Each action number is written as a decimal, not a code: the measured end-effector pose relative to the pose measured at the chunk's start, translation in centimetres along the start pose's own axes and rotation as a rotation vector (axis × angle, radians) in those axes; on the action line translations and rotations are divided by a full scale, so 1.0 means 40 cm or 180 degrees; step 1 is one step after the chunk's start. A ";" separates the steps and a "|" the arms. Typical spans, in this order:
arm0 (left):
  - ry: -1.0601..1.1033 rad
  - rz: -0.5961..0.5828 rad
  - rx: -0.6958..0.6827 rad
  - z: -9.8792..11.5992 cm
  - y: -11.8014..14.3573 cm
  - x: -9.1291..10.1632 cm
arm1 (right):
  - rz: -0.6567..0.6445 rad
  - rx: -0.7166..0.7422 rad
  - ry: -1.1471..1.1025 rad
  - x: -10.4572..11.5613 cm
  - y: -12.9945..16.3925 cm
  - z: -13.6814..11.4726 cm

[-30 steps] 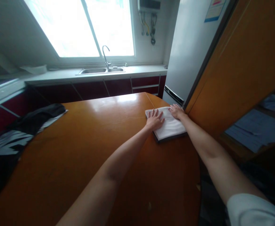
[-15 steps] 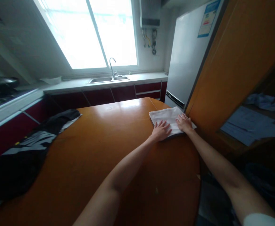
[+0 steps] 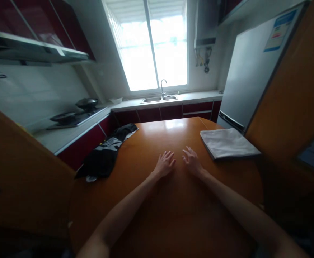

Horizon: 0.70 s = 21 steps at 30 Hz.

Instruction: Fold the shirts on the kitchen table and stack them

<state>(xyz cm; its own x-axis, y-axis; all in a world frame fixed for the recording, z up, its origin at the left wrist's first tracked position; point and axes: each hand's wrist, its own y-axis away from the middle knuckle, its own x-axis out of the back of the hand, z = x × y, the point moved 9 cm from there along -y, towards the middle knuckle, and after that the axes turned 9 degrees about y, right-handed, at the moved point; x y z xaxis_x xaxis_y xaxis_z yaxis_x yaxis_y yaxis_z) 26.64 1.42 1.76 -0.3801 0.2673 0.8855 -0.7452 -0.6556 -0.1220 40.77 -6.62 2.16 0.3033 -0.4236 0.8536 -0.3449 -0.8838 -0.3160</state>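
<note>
My left hand (image 3: pixel 165 163) is over the middle of the brown wooden table (image 3: pixel 151 200), its fingers spread and holding nothing. Close beside it, my right hand (image 3: pixel 193 161) is also open and holds nothing. Whether either palm touches the tabletop I cannot tell. To the right of both hands lies a folded white cloth (image 3: pixel 229 142), flat, with a dark layer showing along its lower edge. At the table's left edge a black garment with grey and white patches (image 3: pixel 105 152) lies in a loose heap.
Behind the table runs a white counter with a sink (image 3: pixel 153 100) and a tap (image 3: pixel 162 87). A fridge (image 3: pixel 249 68) stands at the back right. On the left, a stove (image 3: pixel 77 118) carries a lidded pan (image 3: pixel 87 103). A wooden panel (image 3: pixel 19 179) borders the near left.
Both hands have let go of the folded white cloth and moved left to the table's middle. The view has swung left, bringing the stove and range hood into sight.
</note>
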 end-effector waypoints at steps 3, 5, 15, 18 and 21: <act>-0.0073 0.0024 0.0264 -0.090 0.075 0.057 | -0.0400 0.0064 0.0016 -0.077 0.014 -0.094; -0.0057 0.0069 0.0378 -0.135 0.113 0.085 | -0.0532 0.0042 0.0093 -0.104 0.019 -0.138; -0.0014 0.0300 0.0516 -0.223 0.183 0.112 | -0.0835 0.0157 0.0636 -0.156 0.058 -0.190; 0.0003 0.0335 0.0488 -0.225 0.187 0.115 | -0.0791 0.0171 0.0733 -0.160 0.058 -0.181; 0.0096 0.0423 0.0399 -0.229 0.189 0.126 | -0.0714 0.0220 0.0835 -0.163 0.060 -0.179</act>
<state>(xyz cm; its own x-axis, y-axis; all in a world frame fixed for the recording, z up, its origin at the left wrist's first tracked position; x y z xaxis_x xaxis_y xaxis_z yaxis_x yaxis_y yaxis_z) 14.07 4.30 1.19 -0.4883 0.1923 0.8512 -0.6139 -0.7690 -0.1784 31.60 -4.54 -1.21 0.1230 -0.1597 0.9795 -0.2320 -0.9643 -0.1281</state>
